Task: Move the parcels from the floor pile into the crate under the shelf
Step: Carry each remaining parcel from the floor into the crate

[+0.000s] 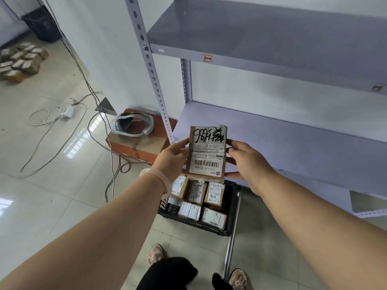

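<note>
Small brown cardboard parcel with a white label (207, 152) looks light, stiff-ish and a bit scuffed, so the left hand (171, 160) and right hand (249, 162) fingers gripping its side edges seems plenty.

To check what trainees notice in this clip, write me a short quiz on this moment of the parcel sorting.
1. True or false: the left hand and the right hand both hold the parcel.
2. What lies on the cardboard box beside the shelf? A) a white headset B) a tape roll C) scissors
3. Fill in: the held parcel is above the black ___, which has other parcels in it.

Key: 1 true; 2 A; 3 crate.
</note>
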Motion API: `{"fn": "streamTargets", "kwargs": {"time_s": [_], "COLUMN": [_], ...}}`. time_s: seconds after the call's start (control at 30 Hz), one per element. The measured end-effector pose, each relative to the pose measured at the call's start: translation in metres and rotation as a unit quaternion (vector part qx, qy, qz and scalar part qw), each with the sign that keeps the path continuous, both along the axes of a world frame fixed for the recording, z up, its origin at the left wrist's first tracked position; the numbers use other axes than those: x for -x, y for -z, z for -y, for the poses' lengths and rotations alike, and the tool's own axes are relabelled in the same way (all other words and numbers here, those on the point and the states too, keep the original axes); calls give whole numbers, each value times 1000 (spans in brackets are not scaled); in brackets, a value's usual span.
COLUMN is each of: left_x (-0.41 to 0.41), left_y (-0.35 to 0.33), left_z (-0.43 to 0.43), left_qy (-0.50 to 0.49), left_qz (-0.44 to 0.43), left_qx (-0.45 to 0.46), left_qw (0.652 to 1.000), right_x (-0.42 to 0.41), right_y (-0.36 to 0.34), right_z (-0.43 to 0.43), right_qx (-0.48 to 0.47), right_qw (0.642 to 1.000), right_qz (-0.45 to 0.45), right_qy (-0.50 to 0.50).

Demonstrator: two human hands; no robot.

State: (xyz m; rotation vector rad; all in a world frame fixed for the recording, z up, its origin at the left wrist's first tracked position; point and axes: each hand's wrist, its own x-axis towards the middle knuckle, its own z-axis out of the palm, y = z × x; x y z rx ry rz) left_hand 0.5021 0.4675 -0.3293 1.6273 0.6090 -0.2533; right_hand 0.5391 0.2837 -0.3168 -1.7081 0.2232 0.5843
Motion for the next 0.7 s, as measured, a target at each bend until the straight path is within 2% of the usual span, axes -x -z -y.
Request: {"fn": "streamTargets", "kwargs": {"time_s": [0.37,0.7], "left_x": [-45,-27], "left_y": [80,227], "left_z": [-123,-146], "left_qy": [70,98], "left_qz": [-60,-188], "left_qx": [-26,-37], "left_qw": [995,977], "right_x": [-8,21], "right_y": [88,239], "right_z": [-131,-159], "right_qx": [-2,29], "right_qw": [988,979], "right_qz": [-81,-172], "right_qy": [129,107]}}
